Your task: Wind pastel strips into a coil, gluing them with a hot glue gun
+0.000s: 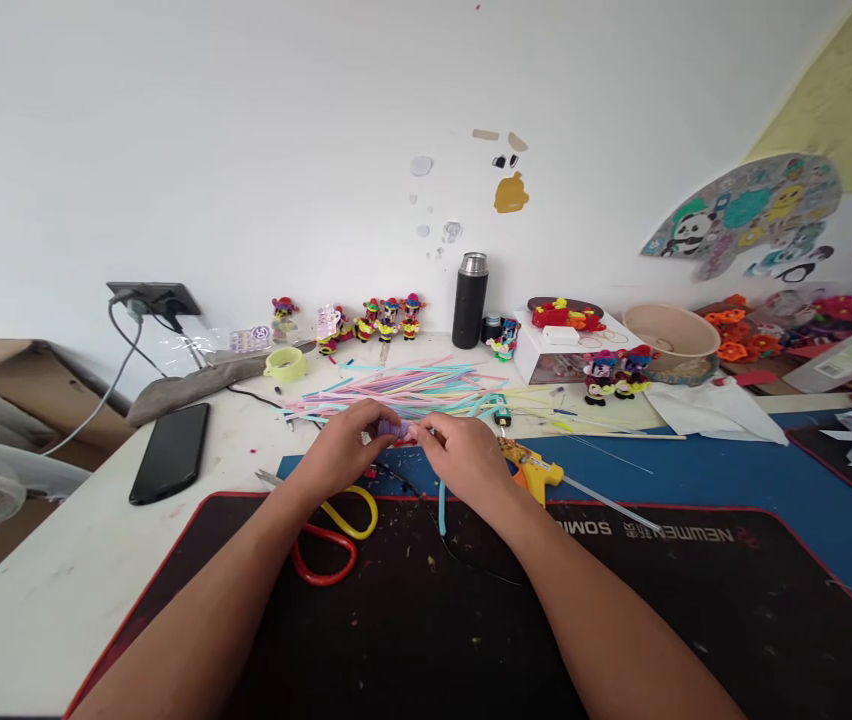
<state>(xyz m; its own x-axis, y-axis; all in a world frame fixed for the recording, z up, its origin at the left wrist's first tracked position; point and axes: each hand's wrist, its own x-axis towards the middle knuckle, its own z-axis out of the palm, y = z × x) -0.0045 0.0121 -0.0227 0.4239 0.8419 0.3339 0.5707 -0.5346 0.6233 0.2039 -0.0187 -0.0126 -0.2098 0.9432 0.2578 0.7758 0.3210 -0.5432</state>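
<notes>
Left fingers (372, 412): nearly closed, gripping a lilac piece (394, 429) just behind the mousepad (426, 640).
Right fingers (432, 430): pinched at its right end.
Lilac piece: one; a loose pinch could drop it.
Scissors (373, 515): one pair, handles on the mousepad's left.
Glue gun (541, 482): one, behind the mousepad; a drifting right wrist could knock it.
Pipe cleaners (396, 388): uncountable, overlapping beyond the mousepad.
Flask (469, 305): one, farther behind the mousepad.
</notes>
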